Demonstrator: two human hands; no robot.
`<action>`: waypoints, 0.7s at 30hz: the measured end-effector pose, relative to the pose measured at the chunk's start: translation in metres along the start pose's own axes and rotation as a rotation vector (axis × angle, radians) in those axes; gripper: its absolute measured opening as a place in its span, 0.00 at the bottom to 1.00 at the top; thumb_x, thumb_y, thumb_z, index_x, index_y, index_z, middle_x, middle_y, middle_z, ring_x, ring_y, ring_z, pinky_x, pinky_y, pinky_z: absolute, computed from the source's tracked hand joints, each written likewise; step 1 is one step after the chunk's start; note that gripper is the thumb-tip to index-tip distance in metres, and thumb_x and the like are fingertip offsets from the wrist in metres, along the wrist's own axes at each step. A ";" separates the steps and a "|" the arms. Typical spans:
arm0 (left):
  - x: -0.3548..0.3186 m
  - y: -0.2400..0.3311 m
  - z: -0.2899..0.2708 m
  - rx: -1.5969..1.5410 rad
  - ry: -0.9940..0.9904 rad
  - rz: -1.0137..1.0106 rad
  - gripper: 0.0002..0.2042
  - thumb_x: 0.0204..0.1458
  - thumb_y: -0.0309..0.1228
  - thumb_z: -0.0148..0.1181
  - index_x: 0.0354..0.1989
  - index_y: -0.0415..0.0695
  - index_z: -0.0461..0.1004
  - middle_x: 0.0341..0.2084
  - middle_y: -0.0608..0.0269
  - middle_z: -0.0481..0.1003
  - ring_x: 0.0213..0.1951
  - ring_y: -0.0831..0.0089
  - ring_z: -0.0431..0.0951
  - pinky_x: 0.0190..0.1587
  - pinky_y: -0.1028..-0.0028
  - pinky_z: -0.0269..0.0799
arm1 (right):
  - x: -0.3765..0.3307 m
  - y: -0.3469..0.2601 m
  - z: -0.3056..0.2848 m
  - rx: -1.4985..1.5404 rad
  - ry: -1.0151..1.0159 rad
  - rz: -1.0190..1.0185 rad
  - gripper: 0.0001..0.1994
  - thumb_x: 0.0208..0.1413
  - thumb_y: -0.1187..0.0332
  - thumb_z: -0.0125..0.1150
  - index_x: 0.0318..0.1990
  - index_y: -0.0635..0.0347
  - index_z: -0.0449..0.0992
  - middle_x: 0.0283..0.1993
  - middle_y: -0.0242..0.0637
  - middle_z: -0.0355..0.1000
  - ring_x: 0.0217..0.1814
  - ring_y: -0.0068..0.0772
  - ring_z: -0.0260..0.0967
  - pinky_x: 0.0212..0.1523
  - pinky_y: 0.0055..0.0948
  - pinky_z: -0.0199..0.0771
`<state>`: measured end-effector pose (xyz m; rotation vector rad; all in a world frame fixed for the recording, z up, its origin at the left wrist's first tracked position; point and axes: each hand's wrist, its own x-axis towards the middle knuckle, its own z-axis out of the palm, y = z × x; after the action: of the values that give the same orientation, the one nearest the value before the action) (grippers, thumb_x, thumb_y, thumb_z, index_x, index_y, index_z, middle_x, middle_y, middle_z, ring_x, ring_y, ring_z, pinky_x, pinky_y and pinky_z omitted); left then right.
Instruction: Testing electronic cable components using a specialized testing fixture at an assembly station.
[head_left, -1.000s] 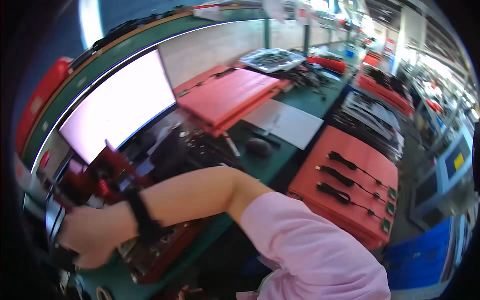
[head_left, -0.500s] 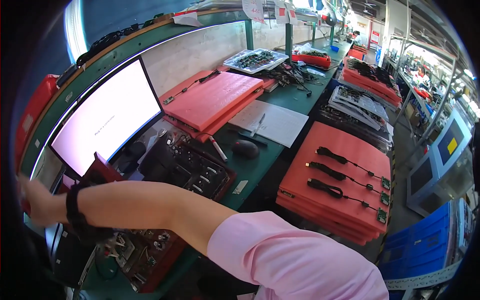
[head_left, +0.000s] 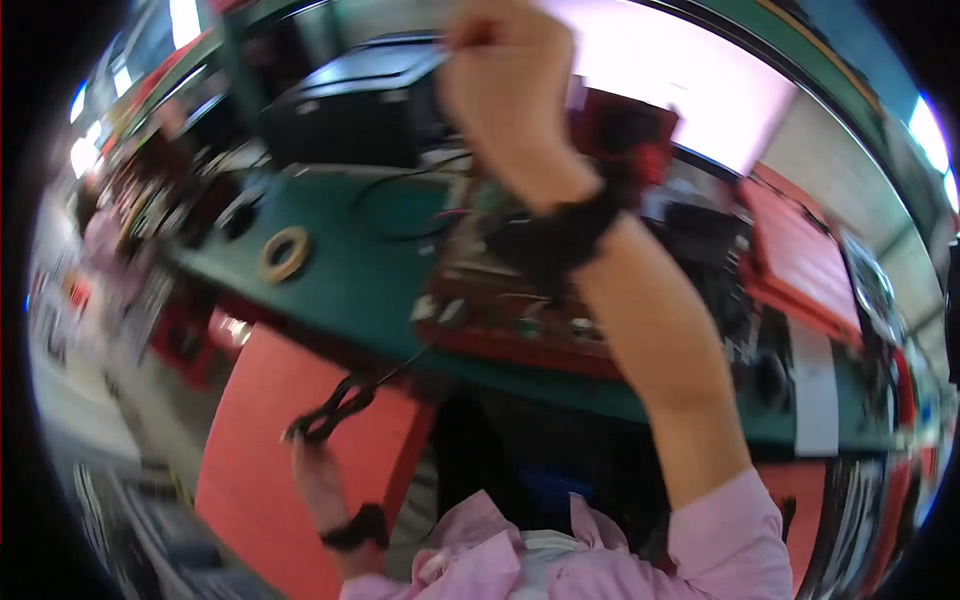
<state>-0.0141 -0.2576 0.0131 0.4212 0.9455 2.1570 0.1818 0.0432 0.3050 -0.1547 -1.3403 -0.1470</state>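
Broadly, bench: green top (head_left: 350, 240), running across the view, its edges bent toward the rim.
Screen: lit, near-white (head_left: 690, 60), at the back of the bench, partly cut by the upper edge.
Foam, left: flat red slab (head_left: 250, 480), low beside the person, below bench level.
Foam, right: more red boards (head_left: 800, 260) on the bench, right of the screen.
Box: black (head_left: 340, 125), on the back of the bench, left of the screen.
Tray: dark red (head_left: 540, 352), at the bench's front edge, small parts in it; details blurred.
Right hand: raised (head_left: 510, 80) beyond the tray, between box and screen; its back shows, fingers look curled but blurred. Whether it holds anything, cannot tell.
Left hand: low over the left foam (head_left: 318, 480), fingers closed on the lower end of a looped bundle; fingertips blurred.
Cable: black, bundled (head_left: 345, 400), above the left foam; a thin lead runs up to the tray's near left corner. Whether it is plugged in there, cannot tell.
Wristbands: black, one on each forearm, left (head_left: 360, 527) and right (head_left: 560, 240).
Tape: tan roll (head_left: 285, 254), lying flat on the bench, well left of the tray.
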 end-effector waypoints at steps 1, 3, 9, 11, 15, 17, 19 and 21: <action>0.009 -0.007 -0.008 -0.027 0.050 -0.034 0.11 0.58 0.34 0.51 0.45 0.43 0.70 0.44 0.64 0.73 0.44 0.74 0.72 0.48 0.77 0.66 | -0.003 0.009 0.001 0.050 0.025 -0.091 0.08 0.30 0.82 0.52 0.13 0.60 0.60 0.15 0.37 0.56 0.18 0.35 0.57 0.19 0.28 0.53; 0.015 -0.006 -0.003 -0.028 0.145 -0.021 0.10 0.58 0.38 0.52 0.45 0.48 0.70 0.42 0.68 0.73 0.42 0.77 0.72 0.47 0.76 0.65 | -0.008 -0.004 -0.012 -0.017 -0.180 -0.083 0.07 0.30 0.86 0.46 0.15 0.63 0.66 0.17 0.35 0.63 0.21 0.27 0.63 0.23 0.22 0.59; 0.029 -0.022 0.077 -0.064 0.152 -0.035 0.15 0.60 0.37 0.49 0.54 0.54 0.62 0.41 0.63 0.71 0.43 0.70 0.71 0.47 0.63 0.67 | -0.015 -0.003 -0.021 0.028 -0.278 -0.141 0.07 0.30 0.87 0.45 0.17 0.65 0.64 0.18 0.35 0.61 0.22 0.30 0.60 0.25 0.20 0.56; 0.029 -0.023 0.093 -0.057 0.106 -0.021 0.15 0.60 0.36 0.48 0.55 0.53 0.62 0.41 0.62 0.70 0.42 0.70 0.72 0.45 0.64 0.68 | -0.012 -0.005 -0.025 0.017 -0.319 -0.085 0.07 0.29 0.88 0.44 0.17 0.66 0.64 0.18 0.34 0.62 0.22 0.29 0.59 0.26 0.20 0.56; 0.027 -0.027 0.112 -0.011 -0.028 -0.001 0.16 0.61 0.34 0.46 0.57 0.52 0.60 0.41 0.62 0.70 0.39 0.70 0.73 0.41 0.68 0.71 | -0.008 -0.009 -0.026 0.001 -0.341 -0.051 0.07 0.29 0.88 0.43 0.17 0.66 0.64 0.19 0.35 0.62 0.24 0.30 0.59 0.27 0.22 0.57; 0.025 -0.029 0.119 0.052 -0.101 0.000 0.18 0.61 0.32 0.45 0.59 0.51 0.58 0.40 0.62 0.70 0.35 0.72 0.74 0.37 0.71 0.72 | -0.008 -0.009 -0.026 0.004 -0.348 -0.045 0.07 0.29 0.88 0.43 0.18 0.66 0.64 0.19 0.36 0.62 0.24 0.31 0.59 0.27 0.22 0.57; 0.022 -0.030 0.126 0.070 -0.115 -0.008 0.18 0.61 0.32 0.45 0.60 0.51 0.58 0.40 0.62 0.70 0.35 0.73 0.73 0.36 0.73 0.71 | -0.009 -0.008 -0.027 0.015 -0.368 -0.028 0.08 0.29 0.87 0.43 0.18 0.67 0.65 0.19 0.36 0.62 0.25 0.31 0.60 0.27 0.23 0.58; 0.018 -0.031 0.131 0.111 -0.133 -0.024 0.20 0.61 0.31 0.45 0.61 0.50 0.56 0.40 0.62 0.70 0.33 0.75 0.73 0.35 0.76 0.71 | -0.009 -0.007 -0.028 0.008 -0.370 -0.041 0.08 0.29 0.87 0.43 0.18 0.67 0.65 0.19 0.36 0.62 0.25 0.32 0.60 0.27 0.23 0.58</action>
<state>0.0603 -0.1651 0.0784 0.5966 0.9928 2.0344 0.2047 0.0312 0.2899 -0.1523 -1.7138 -0.1521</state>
